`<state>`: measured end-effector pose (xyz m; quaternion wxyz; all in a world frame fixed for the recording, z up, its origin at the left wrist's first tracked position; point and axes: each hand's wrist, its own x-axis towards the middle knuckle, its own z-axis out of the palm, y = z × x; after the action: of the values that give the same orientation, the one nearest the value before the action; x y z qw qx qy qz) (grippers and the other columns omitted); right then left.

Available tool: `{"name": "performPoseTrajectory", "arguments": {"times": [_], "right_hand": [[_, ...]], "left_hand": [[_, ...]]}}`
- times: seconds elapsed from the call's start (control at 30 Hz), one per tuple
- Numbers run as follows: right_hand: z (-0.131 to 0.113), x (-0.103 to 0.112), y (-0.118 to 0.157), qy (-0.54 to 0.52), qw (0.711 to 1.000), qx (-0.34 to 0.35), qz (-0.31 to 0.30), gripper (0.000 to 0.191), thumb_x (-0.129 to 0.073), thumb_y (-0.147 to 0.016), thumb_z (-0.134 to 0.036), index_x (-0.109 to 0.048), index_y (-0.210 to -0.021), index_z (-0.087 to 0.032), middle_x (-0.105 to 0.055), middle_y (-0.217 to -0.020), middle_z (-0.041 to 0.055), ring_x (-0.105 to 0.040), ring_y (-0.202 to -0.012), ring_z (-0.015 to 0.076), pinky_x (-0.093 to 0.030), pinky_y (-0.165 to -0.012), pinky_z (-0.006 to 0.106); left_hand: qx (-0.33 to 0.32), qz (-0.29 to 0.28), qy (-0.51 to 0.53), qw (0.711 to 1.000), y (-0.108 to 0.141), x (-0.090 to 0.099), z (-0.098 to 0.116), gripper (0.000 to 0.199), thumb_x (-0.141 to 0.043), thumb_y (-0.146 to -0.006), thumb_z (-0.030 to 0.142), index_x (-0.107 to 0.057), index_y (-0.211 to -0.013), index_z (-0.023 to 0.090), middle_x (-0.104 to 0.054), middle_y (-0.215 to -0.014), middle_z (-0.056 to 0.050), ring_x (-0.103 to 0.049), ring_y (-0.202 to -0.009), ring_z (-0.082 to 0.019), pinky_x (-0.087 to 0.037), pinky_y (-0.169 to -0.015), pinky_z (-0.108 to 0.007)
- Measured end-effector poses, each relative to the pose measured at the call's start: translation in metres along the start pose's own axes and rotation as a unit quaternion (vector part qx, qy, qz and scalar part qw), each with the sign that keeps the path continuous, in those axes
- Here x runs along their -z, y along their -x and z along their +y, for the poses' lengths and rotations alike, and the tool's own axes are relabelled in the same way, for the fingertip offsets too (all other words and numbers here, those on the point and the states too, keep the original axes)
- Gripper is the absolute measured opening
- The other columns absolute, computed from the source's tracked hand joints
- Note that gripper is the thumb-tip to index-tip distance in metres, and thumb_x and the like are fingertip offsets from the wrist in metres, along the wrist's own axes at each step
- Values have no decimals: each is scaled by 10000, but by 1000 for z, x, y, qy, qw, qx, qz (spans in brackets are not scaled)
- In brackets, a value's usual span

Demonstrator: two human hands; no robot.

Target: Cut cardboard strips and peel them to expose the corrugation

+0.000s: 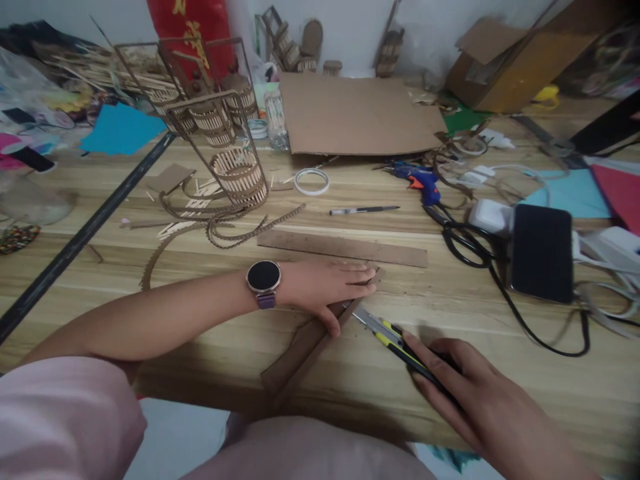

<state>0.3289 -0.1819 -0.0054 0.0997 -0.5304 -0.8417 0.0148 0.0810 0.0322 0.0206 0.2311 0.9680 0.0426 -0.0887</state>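
Nearest, the right hand point(465, 380) is wrapped round a yellow-and-black utility knife point(399, 345), forefinger along its top, blade pointing at the folded brown cardboard strip point(300, 348) on the table point(465, 290). The left hand point(325, 283) lies flat across that strip, thumb splayed from the fingers; whether the blade has bitten in is hard to tell. Light, repeated strokes should cut cleanest, thumb and fingertips clear of the blade's line. Beyond lie a second strip point(345, 249), a pen point(365, 210) and a slatted basket point(244, 177).

Wooden table point(460, 300) — cardboard strips point(300, 350), pen point(364, 210), glue gun point(424, 184)
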Motion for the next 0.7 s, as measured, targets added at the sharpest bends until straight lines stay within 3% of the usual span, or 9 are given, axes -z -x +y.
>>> {"name": "performPoseTrajectory", "arguments": {"times": [0.2,0.37,0.53,0.7], "right_hand": [[-7,1,3,-28,1000,-8,-10,481,-479,-1041,-370,-579,-1472,-184,-711,-1021,105,-770,-847,208,-651,-695,269],[-10,2,5,-23,1000,-7,-20,486,-447,-1050,-364,-554,-1495,-202,-725,-1014,113,-771,-831,231,-650,-706,302],[-19,2,8,-17,1000,11,-7,467,-454,-1052,-350,-568,-1479,-198,-723,-1000,102,-769,-813,205,-634,-663,258],[-28,3,6,-14,999,28,-8,449,-440,-1057,-326,-587,-1457,-187,-727,-1015,110,-770,-866,201,-624,-649,237]], "left_hand": [[9,-11,-4,1000,0,1,1,913,-845,-822,402,-422,-1562,75,-198,-1694,-186,-166,-1598,-262,-142,-1315,-343],[2,1,10,1000,0,-1,-2,934,-852,-814,402,-420,-1556,34,-218,-1681,-217,-175,-1595,-274,-138,-1315,-339],[1,15,36,999,0,-5,-6,935,-856,-797,444,-442,-1559,96,-224,-1685,-188,-196,-1588,-286,-156,-1316,-365],[-6,8,20,1000,0,-4,-6,938,-840,-820,418,-412,-1563,38,-220,-1680,-213,-171,-1593,-287,-135,-1315,-358]]}}
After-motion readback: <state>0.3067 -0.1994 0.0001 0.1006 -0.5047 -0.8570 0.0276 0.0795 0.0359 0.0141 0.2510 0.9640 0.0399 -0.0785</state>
